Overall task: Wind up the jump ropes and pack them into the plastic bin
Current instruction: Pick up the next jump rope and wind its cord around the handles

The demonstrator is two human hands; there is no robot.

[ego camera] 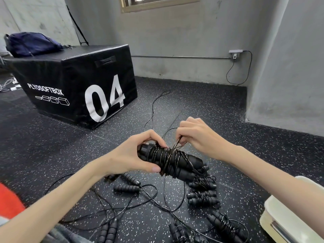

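My left hand (136, 153) grips a pair of black jump-rope handles (182, 162) held side by side above the floor, with thin black cord wound around their middle. My right hand (196, 135) pinches the loose cord just above the bundle. The free cord (154, 106) trails away across the floor toward the wall. Several wound bundles (203, 197) lie on the floor below the hands, and loose ropes with handles (126, 187) lie tangled to the left. The pale plastic bin (284, 218) sits at the lower right, partly behind my right forearm.
A black plyo box marked 04 (82, 81) stands at the left with a dark blue bag (31, 43) on top. Grey walls close the corner behind. A cable (236, 74) hangs from a wall socket. An orange item (8, 200) shows at the lower left edge.
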